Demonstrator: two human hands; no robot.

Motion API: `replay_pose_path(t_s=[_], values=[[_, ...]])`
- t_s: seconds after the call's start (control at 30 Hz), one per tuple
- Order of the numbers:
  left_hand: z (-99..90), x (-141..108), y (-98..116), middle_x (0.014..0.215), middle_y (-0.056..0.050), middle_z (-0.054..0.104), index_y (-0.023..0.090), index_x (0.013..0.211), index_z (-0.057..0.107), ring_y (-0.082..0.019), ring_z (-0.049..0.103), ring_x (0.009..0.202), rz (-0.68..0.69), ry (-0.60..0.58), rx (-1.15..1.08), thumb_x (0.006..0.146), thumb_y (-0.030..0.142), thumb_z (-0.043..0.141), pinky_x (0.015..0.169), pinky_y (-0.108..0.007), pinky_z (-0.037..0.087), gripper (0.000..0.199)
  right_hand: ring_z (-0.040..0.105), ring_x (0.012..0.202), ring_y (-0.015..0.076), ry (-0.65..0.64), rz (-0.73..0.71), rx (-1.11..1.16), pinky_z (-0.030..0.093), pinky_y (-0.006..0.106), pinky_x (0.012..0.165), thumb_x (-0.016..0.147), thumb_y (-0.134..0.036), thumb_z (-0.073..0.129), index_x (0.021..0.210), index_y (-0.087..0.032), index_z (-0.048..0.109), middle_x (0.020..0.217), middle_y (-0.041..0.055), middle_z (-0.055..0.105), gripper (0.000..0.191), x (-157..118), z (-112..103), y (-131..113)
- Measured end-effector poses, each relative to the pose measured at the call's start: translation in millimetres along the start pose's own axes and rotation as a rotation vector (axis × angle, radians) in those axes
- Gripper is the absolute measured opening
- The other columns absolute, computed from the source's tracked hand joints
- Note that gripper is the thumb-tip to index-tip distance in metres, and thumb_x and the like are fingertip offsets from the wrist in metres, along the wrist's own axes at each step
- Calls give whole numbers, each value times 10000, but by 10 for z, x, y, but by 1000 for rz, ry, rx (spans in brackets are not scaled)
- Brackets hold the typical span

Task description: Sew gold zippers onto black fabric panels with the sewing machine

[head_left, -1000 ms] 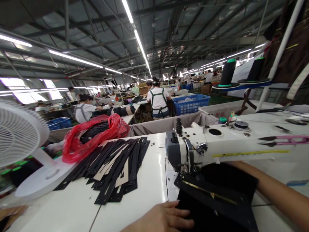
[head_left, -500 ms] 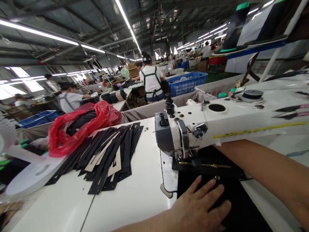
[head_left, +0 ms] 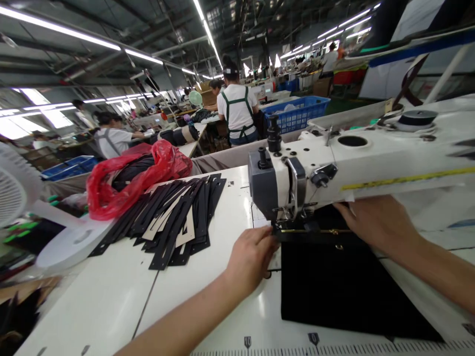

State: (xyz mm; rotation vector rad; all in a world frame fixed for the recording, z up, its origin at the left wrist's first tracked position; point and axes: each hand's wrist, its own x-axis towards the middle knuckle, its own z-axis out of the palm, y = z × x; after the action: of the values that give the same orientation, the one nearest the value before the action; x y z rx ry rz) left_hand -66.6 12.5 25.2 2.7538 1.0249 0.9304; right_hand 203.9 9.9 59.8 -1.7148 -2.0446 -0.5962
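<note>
One black panel (head_left: 345,287) with one zipper (head_left: 324,231) lies on the desk (head_left: 200,306) under one sewing machine (head_left: 315,173), the left hand's (head_left: 249,259) fingers curled at its left edge, the right hand's (head_left: 386,222) partly hidden behind the machine, both grips indeterminable.

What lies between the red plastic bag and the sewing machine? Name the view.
In the head view, a fanned pile of mostly black strips, then white tabletop, lie between the bag and machine.

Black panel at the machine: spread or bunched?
Spread, in its near part: the black panel lies flat on the table, with straight edges. Under the machine it is partly hidden, so I cannot tell there.
</note>
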Motion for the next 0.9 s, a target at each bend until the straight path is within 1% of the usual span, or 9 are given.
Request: replay_pose_path(t_s=[0.07,0.13,0.17,0.23,0.3,0.37,0.43,0.67,0.9], values=[[71,13,-75,1097,-115,645,151,1003,609,-228,619,992,65,-22,55,916,202,483,873,-398,512,162,571,914,250,29,-151,64,443,427,830,887,-242,486,868,-128,647,957,123,633,198,-165,-42,-168],[146,26,-73,1086,-119,653,130,1004,606,-224,614,1024,102,-43,113,921,172,467,918,-395,491,167,583,873,227,45,-293,189,457,395,826,894,-182,447,882,-140,654,918,97,656,211,-288,-30,-408],[175,30,-55,1070,-120,659,124,993,608,-224,615,1024,106,-49,145,923,156,459,924,-395,487,168,588,878,223,34,-305,241,465,388,832,893,-161,440,937,-131,648,931,97,661,215,-321,7,-530],[206,34,-13,1041,-120,668,118,967,615,-222,620,1015,101,-53,190,926,144,446,918,-394,487,175,579,976,243,-22,-274,300,456,409,893,880,-145,448,1041,-85,620,1030,135,650,243,-332,126,-734],[211,34,14,1023,-121,672,113,954,618,-218,624,1006,99,-48,208,929,141,438,909,-387,491,184,564,1039,258,-69,-260,318,440,426,932,869,-135,453,1083,-57,600,1084,160,633,271,-303,254,-851],[208,33,23,1011,-114,675,113,943,621,-214,625,1002,98,-43,212,928,133,437,907,-380,490,186,564,1046,263,-101,-260,326,440,433,936,867,-131,449,1094,-51,595,1094,166,628,282,-270,336,-892],[208,31,22,999,-104,679,118,927,625,-212,631,989,94,-26,224,931,128,430,910,-385,486,196,568,1039,260,-133,-259,337,440,429,937,873,-132,435,1089,-54,596,1096,165,627,280,-251,358,-895],[222,5,37,993,-100,687,116,934,621,-227,641,970,104,9,254,936,120,416,930,-450,458,206,513,1118,240,-227,-255,337,384,396,1001,878,-106,387,1107,-43,576,1157,162,591,303,-244,304,-919],[216,-6,16,995,-90,686,156,964,609,-220,649,942,115,4,268,946,161,398,911,-454,470,211,520,1102,217,-238,-256,324,386,387,999,867,-102,385,1080,-86,582,1158,145,587,290,-237,294,-914]])
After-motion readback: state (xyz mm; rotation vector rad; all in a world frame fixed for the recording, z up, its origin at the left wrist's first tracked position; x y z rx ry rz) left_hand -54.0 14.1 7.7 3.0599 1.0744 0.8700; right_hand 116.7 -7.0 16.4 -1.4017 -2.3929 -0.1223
